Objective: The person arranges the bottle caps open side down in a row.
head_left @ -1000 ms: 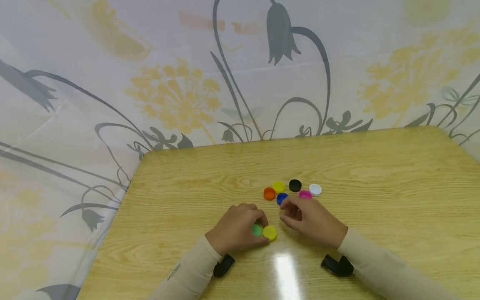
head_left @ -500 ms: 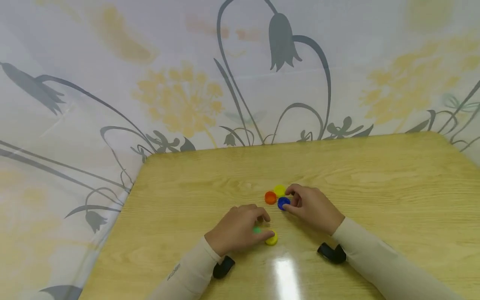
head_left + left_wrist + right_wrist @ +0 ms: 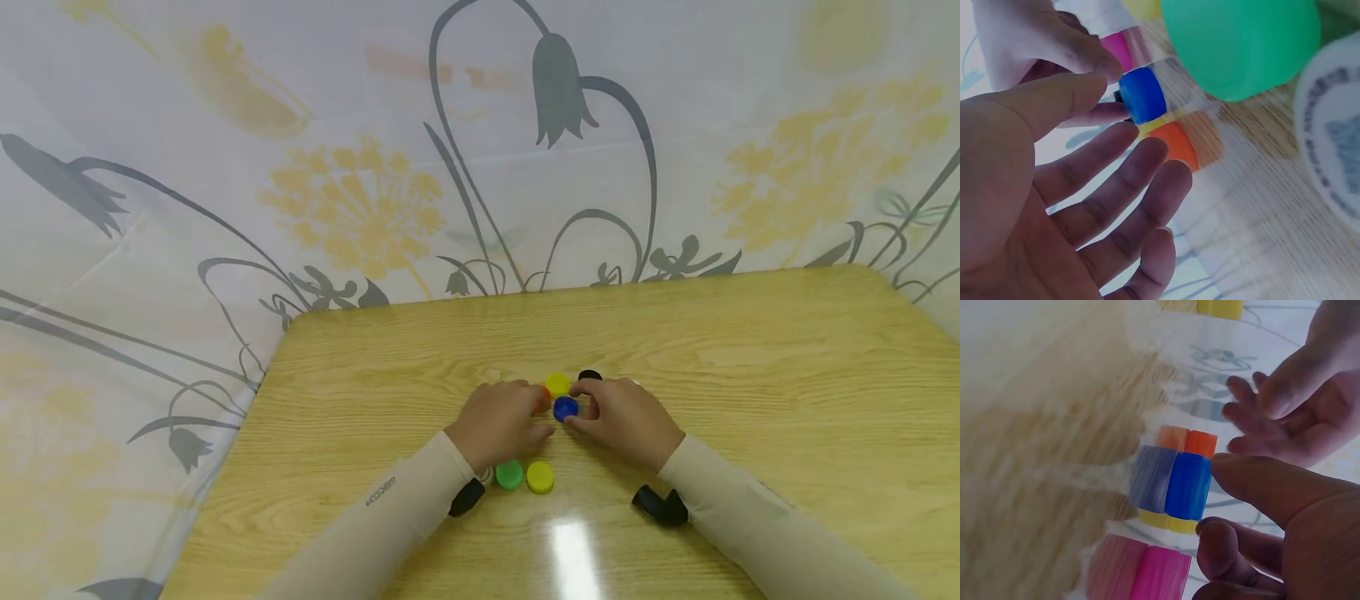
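Observation:
My left hand is beside the orange bottle cap, its fingers loosely extended in the left wrist view. They partly cover that cap from above. My right hand reaches to the blue bottle cap, thumb and index finger spread at its right side. In the right wrist view the thumb tip is at the blue cap's upper edge; no firm pinch shows. A yellow cap lies just behind the blue one. A pink cap appears in the right wrist view but is hidden by my right hand from above.
Nearer me lie a green cap, another yellow cap and a white printed cap, partly covered by my left wrist. A black cap sits behind my right hand. The wooden table meets a flower-print cloth.
My left hand has left the green and near yellow caps and moved forward to the orange one. My right hand has shifted slightly, staying by the blue cap; the black cap shows again.

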Motion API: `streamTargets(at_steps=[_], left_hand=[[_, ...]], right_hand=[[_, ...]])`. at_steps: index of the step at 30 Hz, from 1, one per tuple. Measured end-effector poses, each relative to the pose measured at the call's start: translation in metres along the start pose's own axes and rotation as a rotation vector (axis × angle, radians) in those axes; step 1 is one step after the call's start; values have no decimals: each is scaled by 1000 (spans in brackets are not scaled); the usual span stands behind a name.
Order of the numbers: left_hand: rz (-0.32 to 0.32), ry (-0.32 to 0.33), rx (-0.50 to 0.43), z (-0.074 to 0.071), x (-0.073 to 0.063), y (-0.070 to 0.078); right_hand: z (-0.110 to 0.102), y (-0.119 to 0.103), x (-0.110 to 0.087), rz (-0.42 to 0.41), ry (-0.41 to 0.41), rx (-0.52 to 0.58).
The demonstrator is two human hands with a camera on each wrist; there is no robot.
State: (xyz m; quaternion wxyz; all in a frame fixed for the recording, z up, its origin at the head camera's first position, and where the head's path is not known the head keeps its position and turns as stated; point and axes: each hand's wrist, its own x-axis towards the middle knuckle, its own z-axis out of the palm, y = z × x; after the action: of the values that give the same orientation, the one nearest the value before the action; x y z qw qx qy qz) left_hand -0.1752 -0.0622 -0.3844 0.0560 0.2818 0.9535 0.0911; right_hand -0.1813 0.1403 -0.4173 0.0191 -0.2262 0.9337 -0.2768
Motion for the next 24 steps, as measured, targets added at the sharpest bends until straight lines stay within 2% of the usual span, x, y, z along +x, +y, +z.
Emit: streamTargets(at_steps=[6,14,20,24], left_hand=[[-16,-35,27,3,10,1],[-15,-18,7,4,17,-4],[8,-48,-15,5,23,-6],[20,-43,-12,5,26,-6]], right_hand=[[0,-1,1,9,-25,-25],[2,-2,2,-13,-13,-66],[4,0,1,-27,-25,-22],[4,0,-1,-35,-30,-4]])
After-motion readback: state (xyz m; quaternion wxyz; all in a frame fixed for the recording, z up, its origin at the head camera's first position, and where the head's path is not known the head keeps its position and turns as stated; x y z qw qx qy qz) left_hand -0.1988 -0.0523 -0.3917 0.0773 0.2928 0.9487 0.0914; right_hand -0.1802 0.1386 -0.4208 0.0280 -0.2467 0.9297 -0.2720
